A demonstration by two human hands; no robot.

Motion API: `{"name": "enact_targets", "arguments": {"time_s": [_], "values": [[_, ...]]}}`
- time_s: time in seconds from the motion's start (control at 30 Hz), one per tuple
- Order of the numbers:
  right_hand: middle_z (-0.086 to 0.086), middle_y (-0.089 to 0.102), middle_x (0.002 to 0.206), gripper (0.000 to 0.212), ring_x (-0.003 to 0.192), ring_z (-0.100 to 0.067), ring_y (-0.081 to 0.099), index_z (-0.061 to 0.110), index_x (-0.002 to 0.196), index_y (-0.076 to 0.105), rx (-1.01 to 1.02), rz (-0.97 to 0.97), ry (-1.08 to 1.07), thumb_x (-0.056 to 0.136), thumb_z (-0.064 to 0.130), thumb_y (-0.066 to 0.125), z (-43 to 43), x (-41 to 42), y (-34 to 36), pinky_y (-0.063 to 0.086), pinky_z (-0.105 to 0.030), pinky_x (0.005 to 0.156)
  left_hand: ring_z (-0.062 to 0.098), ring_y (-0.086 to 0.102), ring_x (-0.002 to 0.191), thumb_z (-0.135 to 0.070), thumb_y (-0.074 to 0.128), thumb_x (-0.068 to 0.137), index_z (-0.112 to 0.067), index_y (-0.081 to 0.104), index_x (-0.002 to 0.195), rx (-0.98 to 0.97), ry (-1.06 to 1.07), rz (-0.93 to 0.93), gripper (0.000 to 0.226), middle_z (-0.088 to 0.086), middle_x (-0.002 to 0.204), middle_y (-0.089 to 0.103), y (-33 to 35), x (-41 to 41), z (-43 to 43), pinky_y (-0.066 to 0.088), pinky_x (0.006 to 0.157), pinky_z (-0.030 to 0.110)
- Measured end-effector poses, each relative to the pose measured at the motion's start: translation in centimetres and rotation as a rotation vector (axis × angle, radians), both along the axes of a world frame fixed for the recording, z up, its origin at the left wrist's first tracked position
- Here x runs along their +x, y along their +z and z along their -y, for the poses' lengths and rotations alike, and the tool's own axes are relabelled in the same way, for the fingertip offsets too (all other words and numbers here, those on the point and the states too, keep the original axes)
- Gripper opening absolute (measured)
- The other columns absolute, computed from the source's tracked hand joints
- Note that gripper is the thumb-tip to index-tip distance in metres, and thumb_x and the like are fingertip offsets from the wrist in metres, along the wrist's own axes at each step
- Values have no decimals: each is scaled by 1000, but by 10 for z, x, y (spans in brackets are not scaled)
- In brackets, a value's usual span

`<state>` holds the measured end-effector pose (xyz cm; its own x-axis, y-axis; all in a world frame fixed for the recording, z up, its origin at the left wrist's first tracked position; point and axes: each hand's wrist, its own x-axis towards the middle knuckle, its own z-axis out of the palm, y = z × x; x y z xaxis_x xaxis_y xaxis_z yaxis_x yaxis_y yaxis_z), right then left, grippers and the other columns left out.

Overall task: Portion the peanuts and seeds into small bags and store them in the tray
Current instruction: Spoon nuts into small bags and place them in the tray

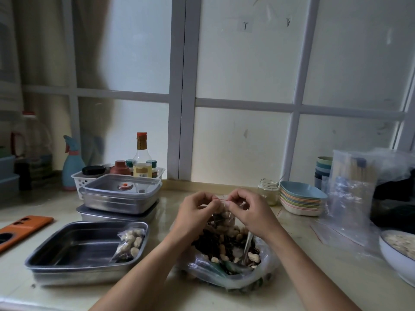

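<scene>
A small clear zip bag [222, 215] filled with peanuts and dark seeds hangs above a big plastic bag of peanuts and seeds [226, 254]. My left hand [195, 209] and my right hand [247, 209] both pinch the small bag's red-lined top edge, fingers curled. A metal spoon [246, 249] lies in the big bag. To the left stands a steel tray [67, 250], and one filled small bag [129, 243] lies at its right end.
Two lidded steel trays [119, 198] are stacked behind the open tray. An orange phone [20, 230] lies at far left. A stack of coloured dishes [301, 200], a glass jar [268, 190], spare plastic bags [350, 198] and a white bowl [395, 254] stand on the right.
</scene>
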<state>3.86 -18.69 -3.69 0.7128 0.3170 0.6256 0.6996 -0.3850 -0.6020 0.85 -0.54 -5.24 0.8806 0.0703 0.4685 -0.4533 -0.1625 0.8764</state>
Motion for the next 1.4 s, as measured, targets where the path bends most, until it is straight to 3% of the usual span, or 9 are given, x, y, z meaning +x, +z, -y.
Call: {"name": "enact_targets", "arguments": {"time_s": [0.13,0.3,0.47,0.67,0.83,1.03,1.4], "values": [[7,68,76,14,68,-4,61,21,81,69,-2,13,-10,92,15,74,2,1,0,49,-18,65,28,76,87,-23,76,87,-10,72,93,4,-32,-7,14,8,86,78,1,-2,2,59,89,52],[8,69,76,11,71,-10,65,21,83,70,-43,42,-24,92,16,74,0,1,-1,55,-27,68,34,74,87,-20,77,88,-8,72,90,8,-43,5,13,11,85,77,1,-2,0,59,89,55],[8,69,78,11,73,-10,65,23,84,69,-33,21,-12,92,17,73,1,-2,0,55,-28,70,38,74,88,-14,80,86,-4,75,89,-48,-55,2,13,14,85,77,0,0,-1,58,90,55],[8,69,84,10,82,-11,64,25,85,70,-90,54,-15,92,18,72,1,-2,1,53,-26,74,31,75,85,-15,81,85,-6,78,87,-45,-78,4,9,12,85,78,-1,-2,-2,59,89,49],[11,64,85,10,81,-6,60,22,86,69,-135,103,-34,94,16,71,2,-1,1,44,-14,70,30,75,85,-15,81,85,-8,79,87,-32,-80,4,7,11,85,78,-1,-2,-3,59,87,44],[8,68,88,7,79,-3,62,20,87,71,-73,41,-38,93,17,73,-1,-3,1,47,-12,70,15,73,75,-17,77,89,-11,77,84,40,-23,37,8,5,80,77,-1,-2,0,57,74,31],[9,65,86,11,78,-6,59,23,85,68,-134,89,-66,93,17,71,2,-1,-1,47,-14,68,20,76,83,-23,75,91,-13,75,90,118,-23,43,10,2,84,78,-2,-2,1,61,85,45]]}}
